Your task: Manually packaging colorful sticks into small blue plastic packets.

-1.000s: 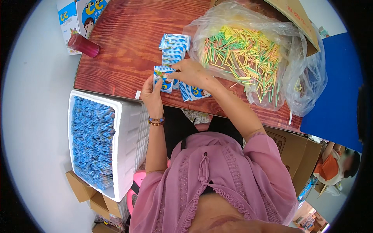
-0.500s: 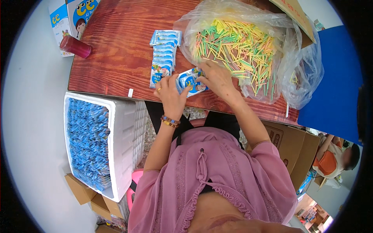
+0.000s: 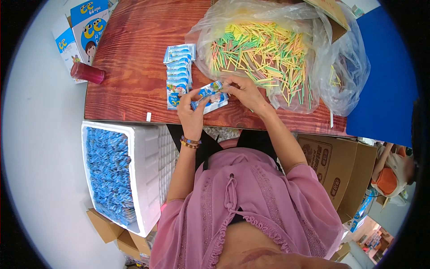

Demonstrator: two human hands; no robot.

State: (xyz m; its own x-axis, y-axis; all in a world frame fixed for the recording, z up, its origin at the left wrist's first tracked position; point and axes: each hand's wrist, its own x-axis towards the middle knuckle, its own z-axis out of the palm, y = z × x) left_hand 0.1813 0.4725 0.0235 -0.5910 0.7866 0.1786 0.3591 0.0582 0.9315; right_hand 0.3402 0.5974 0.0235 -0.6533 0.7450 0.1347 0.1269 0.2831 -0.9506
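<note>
Near the table's front edge, a small blue and white packet (image 3: 209, 89) is raised between my two hands. My left hand (image 3: 191, 113) pinches one end, and my right hand (image 3: 245, 93) grips the other with thumb and fingertips. Just under it, another blue and white packet (image 3: 219, 106) lies on the table, partly covered. Left of these, an overlapping row of similar packets (image 3: 179, 71) reaches away from me, its near end close to my left fingers. Beyond my right hand, a heap of thin yellow, green and pink sticks (image 3: 268, 54) rests on a clear plastic bag (image 3: 200, 42).
A white foam box (image 3: 145, 166) packed with blue packets stands left of the wooden table (image 3: 130, 67). A red-pink cup (image 3: 88, 73) and printed cartons (image 3: 89, 33) are at the far left. Cardboard boxes (image 3: 331, 163) sit below right; another person (image 3: 389, 172) is at the right.
A packet has been lifted off the table and is now held between both hands, leaving another beneath it. The whole view has shifted slightly.
</note>
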